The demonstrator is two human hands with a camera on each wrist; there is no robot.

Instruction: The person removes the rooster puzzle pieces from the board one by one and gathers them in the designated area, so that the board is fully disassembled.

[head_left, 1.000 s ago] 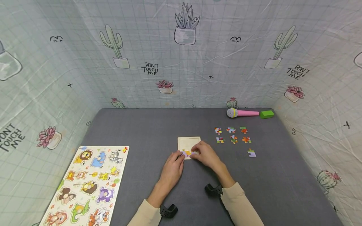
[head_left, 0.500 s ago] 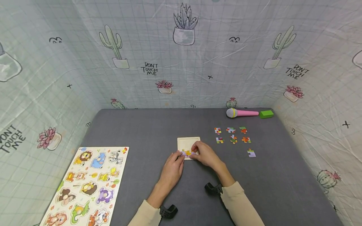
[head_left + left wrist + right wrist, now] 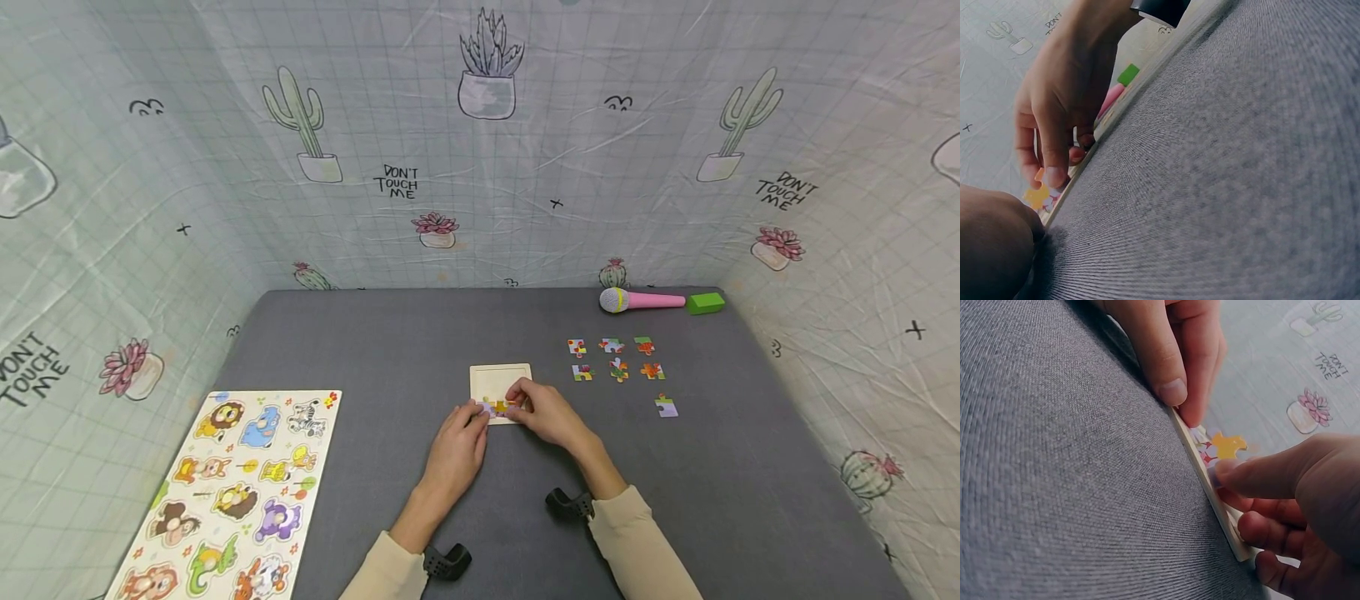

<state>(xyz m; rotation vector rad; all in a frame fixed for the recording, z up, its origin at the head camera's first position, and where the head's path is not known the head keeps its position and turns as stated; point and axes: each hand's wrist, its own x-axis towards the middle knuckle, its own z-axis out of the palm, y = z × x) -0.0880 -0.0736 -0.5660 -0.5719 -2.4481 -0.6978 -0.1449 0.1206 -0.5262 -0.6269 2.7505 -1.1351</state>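
A small pale wooden puzzle tray lies on the table before me. Joined jigsaw pieces in yellow and lilac sit along its near edge. My left hand rests at the tray's near left corner, its thumb and index fingertips touching the rim and the leftmost piece. At the near right part of the tray, my right hand pinches a puzzle piece between thumb and index finger. Most of that piece is hidden by the fingers; an orange bit shows in the left wrist view.
Several loose puzzle pieces lie in rows to the right, with one lilac piece nearer me. A pink toy microphone and a green block stand at the back right. A large animal puzzle board lies at left.
The right hand's fingertips have shifted very slightly at the right end of the row of pieces. The left hand stays at the tray's corner.
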